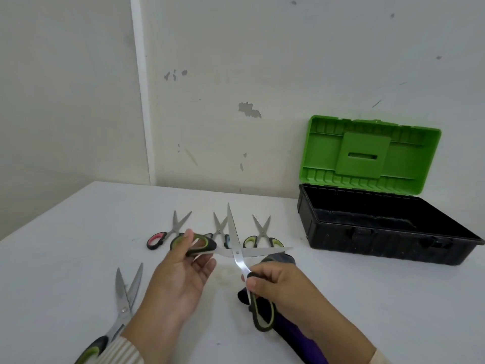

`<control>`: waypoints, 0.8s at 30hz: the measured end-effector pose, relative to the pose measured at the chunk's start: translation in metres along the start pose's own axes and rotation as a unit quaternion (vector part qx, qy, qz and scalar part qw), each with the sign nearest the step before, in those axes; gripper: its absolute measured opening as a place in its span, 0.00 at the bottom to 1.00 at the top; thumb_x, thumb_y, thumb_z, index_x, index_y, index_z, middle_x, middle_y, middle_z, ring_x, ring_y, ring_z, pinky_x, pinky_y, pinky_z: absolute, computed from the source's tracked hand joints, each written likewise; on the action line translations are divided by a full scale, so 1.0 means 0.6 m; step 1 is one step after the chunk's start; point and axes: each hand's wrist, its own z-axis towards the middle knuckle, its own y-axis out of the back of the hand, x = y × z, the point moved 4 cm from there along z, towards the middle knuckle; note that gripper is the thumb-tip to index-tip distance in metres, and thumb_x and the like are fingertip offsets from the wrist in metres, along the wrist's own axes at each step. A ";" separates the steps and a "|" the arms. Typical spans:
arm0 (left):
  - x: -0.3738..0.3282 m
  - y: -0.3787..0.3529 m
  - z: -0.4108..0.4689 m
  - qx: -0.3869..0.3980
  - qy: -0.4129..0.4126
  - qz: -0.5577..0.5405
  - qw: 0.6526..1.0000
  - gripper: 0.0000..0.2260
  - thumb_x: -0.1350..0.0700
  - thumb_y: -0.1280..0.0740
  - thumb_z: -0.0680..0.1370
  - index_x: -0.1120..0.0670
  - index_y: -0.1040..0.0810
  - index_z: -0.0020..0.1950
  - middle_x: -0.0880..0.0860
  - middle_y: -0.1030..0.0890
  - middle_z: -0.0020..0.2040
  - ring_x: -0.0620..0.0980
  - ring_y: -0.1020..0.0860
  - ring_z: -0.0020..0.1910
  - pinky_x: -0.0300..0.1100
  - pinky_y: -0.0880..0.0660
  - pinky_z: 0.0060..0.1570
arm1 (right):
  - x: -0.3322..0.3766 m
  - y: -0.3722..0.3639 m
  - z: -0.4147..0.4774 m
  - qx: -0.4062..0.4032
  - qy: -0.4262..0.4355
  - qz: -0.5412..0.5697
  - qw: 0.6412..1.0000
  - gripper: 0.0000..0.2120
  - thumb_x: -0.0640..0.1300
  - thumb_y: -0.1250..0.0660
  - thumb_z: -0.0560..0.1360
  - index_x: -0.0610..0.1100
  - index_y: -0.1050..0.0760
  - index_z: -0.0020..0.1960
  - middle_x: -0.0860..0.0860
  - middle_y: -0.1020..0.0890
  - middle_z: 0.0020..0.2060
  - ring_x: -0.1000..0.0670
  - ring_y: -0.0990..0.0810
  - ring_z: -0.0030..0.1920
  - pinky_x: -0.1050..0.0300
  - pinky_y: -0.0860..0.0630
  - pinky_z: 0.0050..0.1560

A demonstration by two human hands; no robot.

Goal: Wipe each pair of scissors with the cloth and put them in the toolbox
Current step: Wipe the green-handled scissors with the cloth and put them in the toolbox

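Fingers (204,264) and thumb of the left hand (181,274) pinch one green-and-black handle loop of the scissors (237,252), while the right hand (275,285) has its fingers (252,282) clamped round the neck of the other handle, whose loop hangs below the fist. The scissors are held up over the white bench (78,245) with blades spread wide in a cross, one tip pointing toward the wall (236,74), the other to the right. A dark cloth (296,337) lies under the right hand and forearm, a grey end showing just beyond the knuckles; whether the hand also grips it cannot be told. Behind the hands three smaller pairs lie in a row on the bench, blades slightly parted and aimed at the wall: the pink pair (157,240), the middle pair (219,227), partly hidden by the raised blade, and the green pair (263,232). A big pair (123,308) lies at lower left, its handle just beside the ribbed left sleeve (123,350). Well to the right, the black toolbox (380,245) stands open by the wall, green lid (372,153) raised
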 end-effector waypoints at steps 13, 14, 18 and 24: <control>0.070 -0.038 -0.042 0.123 0.070 0.147 0.979 0.10 0.61 0.40 0.80 0.55 0.23 0.59 0.62 0.16 0.42 0.56 0.19 0.35 0.46 0.18 0.35 | -0.005 0.035 0.002 -0.164 -0.004 -0.018 0.986 0.07 0.45 0.35 0.75 0.47 0.22 0.52 0.49 0.20 0.34 0.56 0.26 0.25 0.63 0.25 0.29; 0.067 -0.037 -0.040 0.119 0.072 0.151 0.979 0.10 0.62 0.40 0.80 0.55 0.23 0.58 0.62 0.16 0.41 0.56 0.19 0.34 0.46 0.18 0.33 | -0.004 0.045 0.003 -0.197 0.034 -0.098 0.975 0.11 0.45 0.36 0.76 0.49 0.25 0.58 0.53 0.21 0.41 0.60 0.25 0.31 0.68 0.25 0.35; 0.065 -0.037 -0.046 0.128 0.081 0.196 0.969 0.10 0.62 0.39 0.80 0.55 0.20 0.55 0.61 0.16 0.41 0.57 0.19 0.34 0.45 0.20 0.33 | 0.021 0.044 0.003 -0.181 0.219 -0.375 0.882 0.23 0.36 0.40 0.75 0.49 0.34 0.69 0.54 0.33 0.67 0.57 0.29 0.59 0.64 0.28 0.58; 0.056 -0.058 -0.062 0.160 0.059 0.216 0.961 0.10 0.58 0.38 0.80 0.55 0.19 0.56 0.61 0.17 0.42 0.58 0.21 0.34 0.45 0.22 0.35 | 0.029 0.067 -0.012 -0.164 0.206 -0.400 0.878 0.14 0.39 0.40 0.76 0.45 0.24 0.59 0.51 0.23 0.56 0.52 0.24 0.53 0.66 0.30 0.55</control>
